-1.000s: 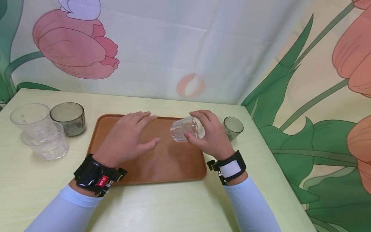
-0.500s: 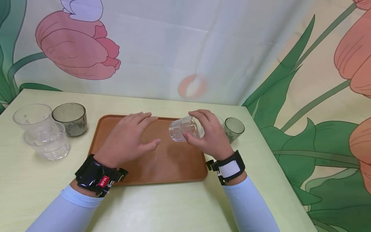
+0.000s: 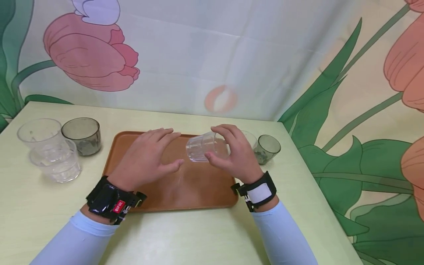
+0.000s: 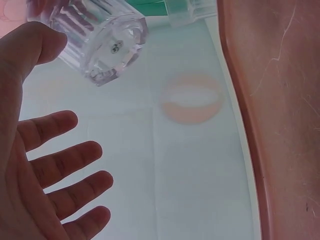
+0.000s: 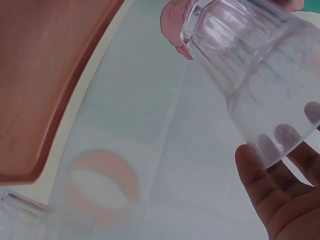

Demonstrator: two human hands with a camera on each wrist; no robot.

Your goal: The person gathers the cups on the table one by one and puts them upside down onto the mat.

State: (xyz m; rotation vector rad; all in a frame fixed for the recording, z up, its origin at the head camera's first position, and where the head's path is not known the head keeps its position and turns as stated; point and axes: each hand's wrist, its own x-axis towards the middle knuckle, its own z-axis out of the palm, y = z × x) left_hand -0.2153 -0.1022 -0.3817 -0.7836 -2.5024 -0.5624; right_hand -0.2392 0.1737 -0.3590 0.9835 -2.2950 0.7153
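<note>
Above the right half of a brown tray, my right hand holds a clear tumbler tipped on its side, its base pointing left. In the right wrist view, the fingertips grip the tumbler's wide rim end. My left hand hovers over the tray's left part, fingers spread and thumb out, holding nothing. From the left wrist, the tumbler's faceted base appears past the thumb, with a gap between that hand and the tumbler in the head view.
Two clear tumblers, apparently stacked at a tilt, stand at the table's left beside a smoky grey glass. Right of the tray are another smoky glass and a clear glass, partly hidden by my right hand. A flower-printed curtain hangs behind.
My right hand has shifted slightly left with the tumbler, uncovering more of the glasses at right. The left hand stays in place. The head view has drifted slightly.
</note>
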